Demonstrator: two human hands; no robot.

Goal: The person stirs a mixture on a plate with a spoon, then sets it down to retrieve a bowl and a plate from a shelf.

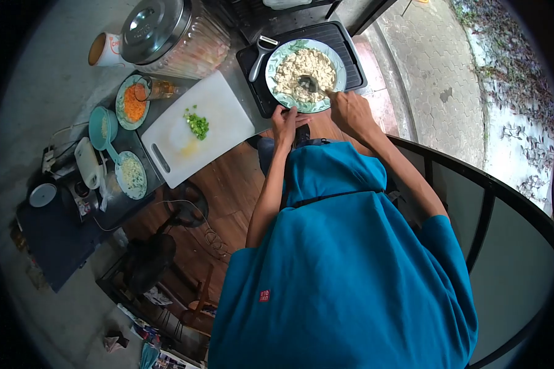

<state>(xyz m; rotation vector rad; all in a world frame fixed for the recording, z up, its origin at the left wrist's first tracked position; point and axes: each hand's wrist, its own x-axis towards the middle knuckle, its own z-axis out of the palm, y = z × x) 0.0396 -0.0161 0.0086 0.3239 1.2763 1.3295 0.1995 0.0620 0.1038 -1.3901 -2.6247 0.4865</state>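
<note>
A patterned plate (274,92) with a pale crumbled food (314,63) on it rests on a black ridged griddle (351,58). My right hand (351,114) is closed on the handle of a spoon (308,83), whose bowl lies in the food. At the plate's near edge, my left hand (285,125) grips the rim. A peeler (258,61) lies on the griddle just left of the plate. Chopped green pieces (197,124) sit on a white cutting board (221,111) to the left.
Beyond the board stand a large lidded jar (191,46), a plate of orange shreds (134,103), a glass (161,89), a plate of pale chopped pieces (132,174) and a teal bowl (102,129). A black railing (461,166) runs along the right.
</note>
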